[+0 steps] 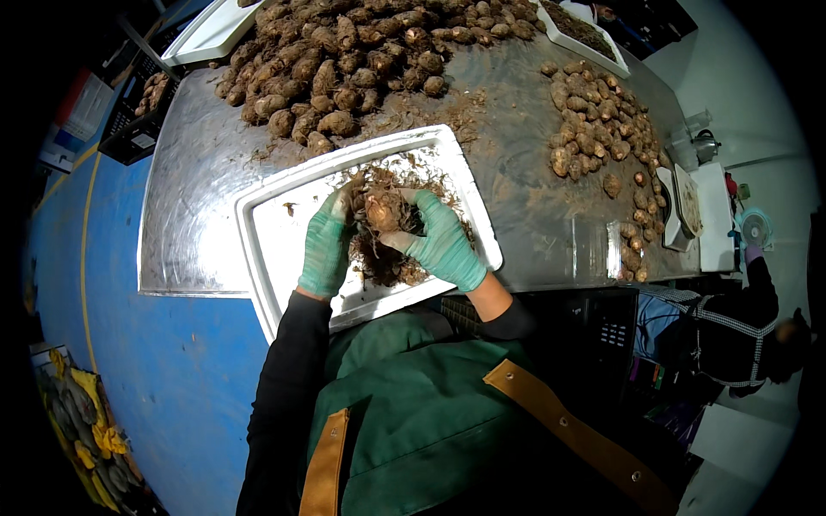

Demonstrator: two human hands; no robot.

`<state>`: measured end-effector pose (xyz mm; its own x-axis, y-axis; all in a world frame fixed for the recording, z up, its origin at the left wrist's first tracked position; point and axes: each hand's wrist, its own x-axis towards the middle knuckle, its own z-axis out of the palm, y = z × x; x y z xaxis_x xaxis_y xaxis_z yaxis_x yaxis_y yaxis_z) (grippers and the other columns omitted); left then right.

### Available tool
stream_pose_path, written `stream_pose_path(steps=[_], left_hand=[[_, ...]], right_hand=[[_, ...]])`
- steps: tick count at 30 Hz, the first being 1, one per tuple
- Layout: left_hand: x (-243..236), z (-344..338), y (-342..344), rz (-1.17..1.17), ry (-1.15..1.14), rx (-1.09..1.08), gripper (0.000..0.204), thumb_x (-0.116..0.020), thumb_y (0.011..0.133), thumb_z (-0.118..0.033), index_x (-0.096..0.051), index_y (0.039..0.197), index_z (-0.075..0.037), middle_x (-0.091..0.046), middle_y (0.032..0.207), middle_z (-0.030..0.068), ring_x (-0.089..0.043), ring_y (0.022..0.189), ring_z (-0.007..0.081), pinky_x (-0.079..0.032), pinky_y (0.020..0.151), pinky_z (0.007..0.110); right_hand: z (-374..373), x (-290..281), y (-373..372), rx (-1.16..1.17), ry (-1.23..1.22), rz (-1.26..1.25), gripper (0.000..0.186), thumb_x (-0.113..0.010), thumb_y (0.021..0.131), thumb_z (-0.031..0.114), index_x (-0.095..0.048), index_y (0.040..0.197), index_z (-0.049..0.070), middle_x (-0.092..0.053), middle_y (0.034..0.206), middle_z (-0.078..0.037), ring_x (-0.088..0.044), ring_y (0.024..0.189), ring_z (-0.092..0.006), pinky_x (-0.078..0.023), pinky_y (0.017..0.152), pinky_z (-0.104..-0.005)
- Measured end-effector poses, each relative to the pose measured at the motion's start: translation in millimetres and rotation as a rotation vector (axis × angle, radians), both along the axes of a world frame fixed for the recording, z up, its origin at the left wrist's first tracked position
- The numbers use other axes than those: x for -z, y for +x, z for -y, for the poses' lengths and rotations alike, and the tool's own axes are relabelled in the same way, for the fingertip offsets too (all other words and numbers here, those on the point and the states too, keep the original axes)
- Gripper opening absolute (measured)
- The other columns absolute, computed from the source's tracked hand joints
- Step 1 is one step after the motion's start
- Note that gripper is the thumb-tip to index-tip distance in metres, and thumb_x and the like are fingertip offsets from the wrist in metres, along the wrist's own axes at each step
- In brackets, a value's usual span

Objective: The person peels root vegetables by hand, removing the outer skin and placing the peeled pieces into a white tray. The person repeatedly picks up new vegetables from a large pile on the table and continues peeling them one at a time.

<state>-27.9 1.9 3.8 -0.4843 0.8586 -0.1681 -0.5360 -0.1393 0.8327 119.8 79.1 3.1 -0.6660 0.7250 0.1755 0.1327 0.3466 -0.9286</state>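
At frame centre, I see the left hand [329,241] and right hand [443,241] clasping one taro corm [383,211] over the white foam tray [280,249]. I judge they strip root fibres [391,268]; the next move calls for turning it. Behind, at the top, lies a taro heap [344,60].

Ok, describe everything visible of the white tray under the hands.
The white tray is shallow, rectangular and plastic-looking, with rounded corners and a raised rim. It sits askew on the metal table, its near left corner jutting past the edge. Brown fibres litter its floor, thickest between left hand and right hand; its near rim seems to touch the green apron.
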Motion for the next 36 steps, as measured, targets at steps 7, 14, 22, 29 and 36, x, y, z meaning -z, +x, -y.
stream_pose_path(steps=[7, 14, 22, 29, 36], left_hand=[[-4, -7, -3, -0.553, -0.058, 0.023, 0.019, -0.060, 0.086, -0.011, -0.063, 0.099, 0.002, -0.064, 0.086, 0.0059, -0.056, 0.074, 0.0102, -0.046, 0.066, 0.024], [-1, 1, 5, -0.451, -0.080, -0.110, 0.018, -0.059, 0.086, -0.011, -0.065, 0.099, 0.001, -0.063, 0.087, 0.0038, -0.054, 0.067, 0.0085, -0.043, 0.059, 0.023], [-9, -6, 5, -1.331, -0.122, -0.143, 0.010, -0.061, 0.078, -0.006, -0.060, 0.087, -0.001, -0.053, 0.073, 0.0138, -0.054, 0.064, 0.0290, -0.044, 0.056, 0.036], [2, 7, 15, -1.306, -0.104, -0.107, 0.009, -0.059, 0.079, -0.004, -0.056, 0.086, 0.001, -0.052, 0.075, 0.0152, -0.052, 0.066, 0.0309, -0.043, 0.058, 0.037], [-14, 3, -10, -1.008, 0.063, -0.021, 0.019, -0.062, 0.082, -0.008, -0.064, 0.100, -0.001, -0.060, 0.082, 0.0109, -0.058, 0.076, 0.0188, -0.046, 0.067, 0.029]], right_hand=[[7, 8, -1, -0.011, -0.154, -0.003, 0.068, -0.075, 0.071, 0.029, -0.045, 0.120, -0.008, -0.053, 0.112, -0.017, -0.052, 0.104, -0.0222, -0.042, 0.089, -0.0332], [3, 3, -1, 0.096, -0.121, -0.102, 0.062, -0.076, 0.071, 0.025, -0.046, 0.116, -0.006, -0.054, 0.109, -0.015, -0.053, 0.100, -0.0202, -0.043, 0.087, -0.0322], [9, 14, -1, 0.143, 0.160, 0.044, 0.060, -0.075, 0.069, 0.018, -0.047, 0.115, -0.006, -0.054, 0.105, -0.016, -0.054, 0.098, -0.0251, -0.043, 0.086, -0.0335], [6, 19, -3, 0.185, 0.124, 0.039, 0.059, -0.074, 0.067, 0.017, -0.048, 0.114, -0.006, -0.053, 0.105, -0.018, -0.054, 0.097, -0.0303, -0.044, 0.085, -0.0365], [-3, 6, 3, 0.006, 0.023, 0.040, 0.061, -0.077, 0.066, 0.024, -0.053, 0.115, -0.003, -0.054, 0.105, -0.017, -0.054, 0.099, -0.0297, -0.042, 0.088, -0.0369]])
